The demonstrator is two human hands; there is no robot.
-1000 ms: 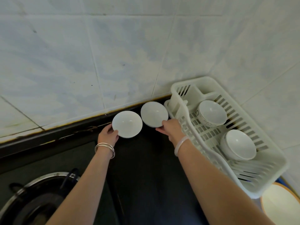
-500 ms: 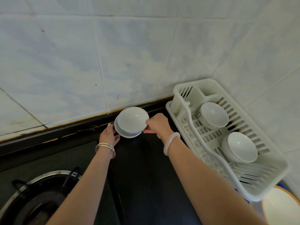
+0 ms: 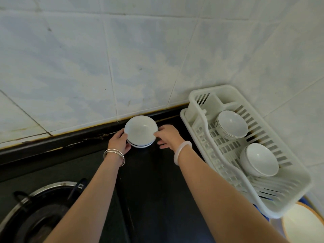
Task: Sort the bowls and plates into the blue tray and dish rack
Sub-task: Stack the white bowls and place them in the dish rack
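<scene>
Holding, head view: two stacked white bowls (image 3: 140, 131) are gripped at the counter's back edge.
Left hand (image 3: 119, 143): fingers curled against the stack's left side.
Right hand (image 3: 168, 135): fingertips pinched on its right rim.
Dish rack (image 3: 289, 174): right of the right fingers, two bowls held inside.

Both bare forearms reach forward toward the stacked bowls (image 3: 140, 131), the one landmark here. The left hand (image 3: 119, 142) cups the stack's left side, fingers curled against the rim, silver bangles (image 3: 114, 155) on its wrist. The right hand (image 3: 167, 135) sits at the stack's right edge, fingertips touching the rim; its grip looks loose, perhaps only resting. A pale bangle (image 3: 181, 151) circles that wrist.
</scene>
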